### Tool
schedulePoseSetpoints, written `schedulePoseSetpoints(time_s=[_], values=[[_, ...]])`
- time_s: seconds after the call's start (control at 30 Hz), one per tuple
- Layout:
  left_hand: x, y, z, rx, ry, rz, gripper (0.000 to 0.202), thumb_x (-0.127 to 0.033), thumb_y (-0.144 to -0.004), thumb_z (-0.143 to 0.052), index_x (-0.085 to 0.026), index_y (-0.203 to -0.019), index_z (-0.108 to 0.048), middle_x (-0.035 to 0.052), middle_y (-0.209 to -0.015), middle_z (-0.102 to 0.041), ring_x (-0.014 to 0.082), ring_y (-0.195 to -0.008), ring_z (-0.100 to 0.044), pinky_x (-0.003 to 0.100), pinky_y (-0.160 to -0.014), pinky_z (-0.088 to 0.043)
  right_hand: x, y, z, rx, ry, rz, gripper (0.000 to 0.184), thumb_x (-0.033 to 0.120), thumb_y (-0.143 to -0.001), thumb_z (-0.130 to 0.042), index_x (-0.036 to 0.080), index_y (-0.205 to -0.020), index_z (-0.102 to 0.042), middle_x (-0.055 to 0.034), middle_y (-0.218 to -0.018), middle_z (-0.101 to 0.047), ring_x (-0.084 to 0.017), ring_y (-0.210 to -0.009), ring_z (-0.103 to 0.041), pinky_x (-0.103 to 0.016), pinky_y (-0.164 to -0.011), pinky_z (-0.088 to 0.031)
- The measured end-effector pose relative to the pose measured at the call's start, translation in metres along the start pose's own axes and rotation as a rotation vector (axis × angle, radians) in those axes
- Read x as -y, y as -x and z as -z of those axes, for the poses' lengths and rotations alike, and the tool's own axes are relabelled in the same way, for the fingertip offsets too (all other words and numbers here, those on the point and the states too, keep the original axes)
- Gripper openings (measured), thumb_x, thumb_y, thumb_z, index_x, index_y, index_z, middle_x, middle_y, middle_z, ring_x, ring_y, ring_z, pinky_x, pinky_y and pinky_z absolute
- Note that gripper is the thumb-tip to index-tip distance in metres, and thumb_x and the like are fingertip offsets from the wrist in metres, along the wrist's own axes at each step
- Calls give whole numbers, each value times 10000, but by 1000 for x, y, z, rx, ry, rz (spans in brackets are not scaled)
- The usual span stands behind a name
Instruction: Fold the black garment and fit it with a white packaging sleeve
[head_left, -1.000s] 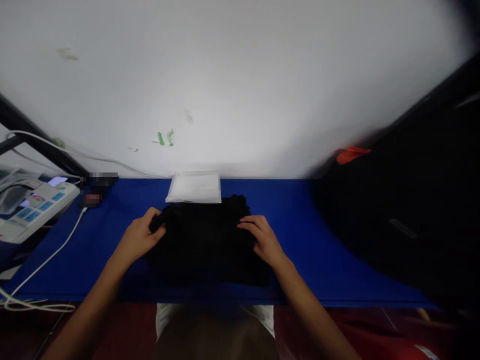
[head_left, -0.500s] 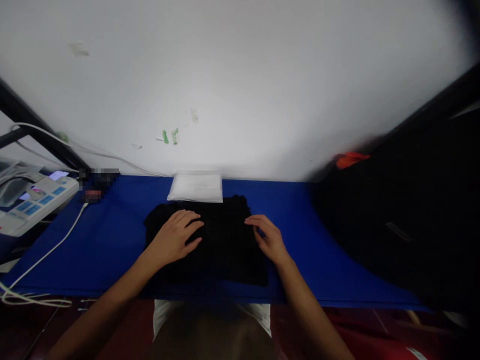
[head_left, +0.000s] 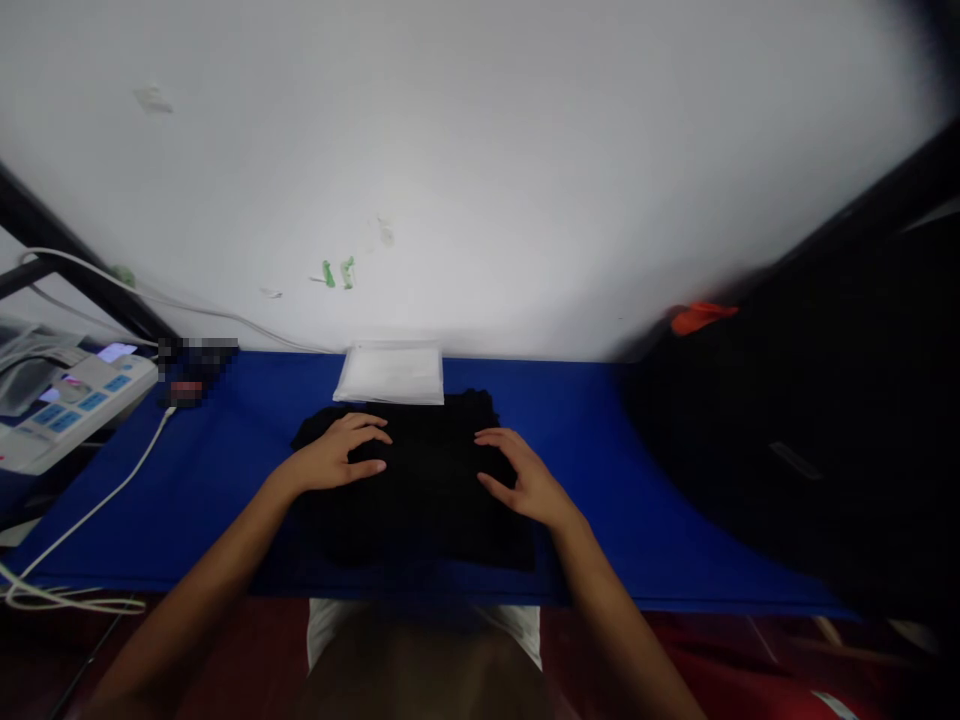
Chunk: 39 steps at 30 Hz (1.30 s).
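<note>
A black folded cloth, apparently a garment (head_left: 427, 490), lies on the blue table (head_left: 637, 540) right in front of me. On its left part rests my left hand (head_left: 341, 452), fingers and thumb apart, with nothing in them. My right hand (head_left: 521, 475) lies over the cloth's right edge, its thumb spread from the fingers and no cloth pinched between them. Just behind the cloth is a flat white packet (head_left: 390, 374), close to its far edge. The dark fabric hides its folds and what kind of garment it is.
A white power strip (head_left: 82, 410) with cables stands at the left, and a white cable (head_left: 105, 497) runs down the table's left side. A large black object (head_left: 795, 430) with an orange piece (head_left: 701, 318) fills the right. Behind the table rises a white wall (head_left: 525, 180).
My left hand has shifted slightly left and away from me over the cloth. My right hand has moved a little left onto the cloth, its thumb opening wider.
</note>
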<state>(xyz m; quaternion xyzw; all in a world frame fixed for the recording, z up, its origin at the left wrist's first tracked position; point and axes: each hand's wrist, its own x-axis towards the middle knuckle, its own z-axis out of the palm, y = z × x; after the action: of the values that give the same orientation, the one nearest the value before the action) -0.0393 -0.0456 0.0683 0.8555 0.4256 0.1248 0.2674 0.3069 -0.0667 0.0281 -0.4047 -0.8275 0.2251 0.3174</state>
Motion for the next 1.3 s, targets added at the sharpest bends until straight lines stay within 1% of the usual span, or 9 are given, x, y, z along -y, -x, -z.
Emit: schedulePoseSetpoints(time_s=[0.27,0.4,0.5,0.7,0.87,1.0,1.1,1.17,1.3], values=[[1,-13,3,-100,-74,-15,277,-374,-988,-399,-223,-1048,-623,71,-1206,-631,225,-1148,-566,422,-1015,-437,1,1,6,83,45,11,547,184,-782,-627,239,-1303,-471,-121,-1312,-565,-287,-1229,-535,-546,-1069,-383],[-2,-21,8,-171,-320,24,290,-354,-996,-375,-192,-1036,-612,84,-1031,-670,240,-1002,-608,403,-911,-466,3,-6,10,48,99,3,353,159,-817,-532,225,-1162,-569,-89,-1170,-660,-256,-1088,-628,-456,-955,-482],[0,-25,14,-134,-442,-7,278,-347,-991,-386,-188,-959,-612,81,-937,-665,234,-927,-612,382,-856,-463,8,-18,18,18,195,-57,179,237,-915,-464,221,-1004,-619,-62,-964,-698,-214,-845,-669,-334,-739,-513],[13,-37,22,-202,-552,52,304,-341,-1004,-361,-182,-938,-611,91,-925,-666,235,-913,-619,353,-812,-445,6,-50,30,0,419,-201,247,360,-946,-478,224,-749,-542,-25,-696,-621,-190,-622,-581,-282,-552,-376],[20,-40,17,-273,-633,146,358,-381,-1004,-347,-152,-985,-622,152,-950,-649,291,-982,-601,394,-835,-431,-5,-61,18,7,552,-430,132,342,-894,-570,212,-895,-591,-83,-853,-664,-226,-681,-607,-292,-530,-373],[26,-24,24,-310,-614,188,469,-563,-968,-381,-161,-1088,-592,143,-1040,-651,292,-1000,-605,384,-845,-447,4,-48,4,-145,589,-302,303,320,-899,-551,174,-1165,-553,-167,-1128,-609,-307,-915,-613,-370,-641,-483],[37,-12,32,-191,-460,137,567,-662,-874,-507,-186,-1179,-551,108,-1140,-646,275,-1001,-624,355,-846,-465,18,-39,-3,-180,556,-96,289,297,-922,-518,152,-1168,-559,-182,-1147,-588,-335,-1033,-569,-446,-807,-503],[48,-7,34,-148,-336,121,575,-658,-847,-554,-202,-1197,-544,89,-1182,-644,272,-1036,-622,352,-874,-467,25,-35,-6,-91,506,-1,270,308,-940,-512,154,-1153,-571,-169,-1125,-606,-317,-1016,-575,-450,-844,-498],[64,-6,32,-229,-190,237,429,-563,-923,-476,-226,-1176,-551,53,-1112,-675,228,-937,-653,327,-812,-497,30,-32,-10,165,489,57,274,354,-954,-529,142,-1114,-599,-129,-1013,-647,-275,-926,-599,-406,-817,-503]])
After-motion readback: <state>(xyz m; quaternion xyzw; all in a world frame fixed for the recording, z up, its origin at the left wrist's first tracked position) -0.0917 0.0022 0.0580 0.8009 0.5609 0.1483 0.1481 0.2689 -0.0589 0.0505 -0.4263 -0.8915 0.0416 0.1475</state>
